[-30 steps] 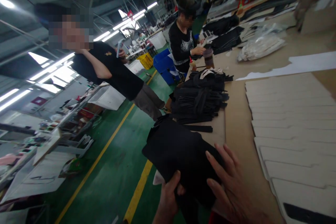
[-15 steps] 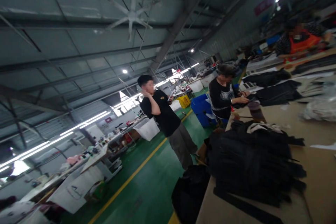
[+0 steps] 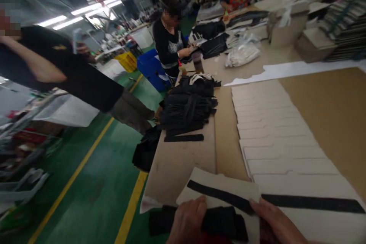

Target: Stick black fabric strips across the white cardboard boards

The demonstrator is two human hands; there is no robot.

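A beige sheet panel (image 3: 225, 181) with a black strip (image 3: 220, 194) across it is between my two hands at the bottom of the head view. My left hand (image 3: 188, 219) is closed, its fingertips at the panel's near left side. Several black strips (image 3: 220, 219) lie under and beside that hand. At the panel's right edge my right hand (image 3: 274, 217) is closed on it, the thumb by the strip's end. Right of it, overlapping beige panels (image 3: 274, 133) lie in a row, a black strip (image 3: 311, 203) across the nearest.
A pile of black strips (image 3: 188, 105) sits on the table (image 3: 183, 160) ahead, with one loose strip (image 3: 184, 138) before it. A person in black (image 3: 168, 38) works at the far end; another person stands in the aisle at left. Stacked panels (image 3: 345, 26) rise at far right.
My view has swung down and right, from the ceiling and aisle to the table. Both hands, the held panel and the panel row now show. The standing person appears larger, at the left edge.
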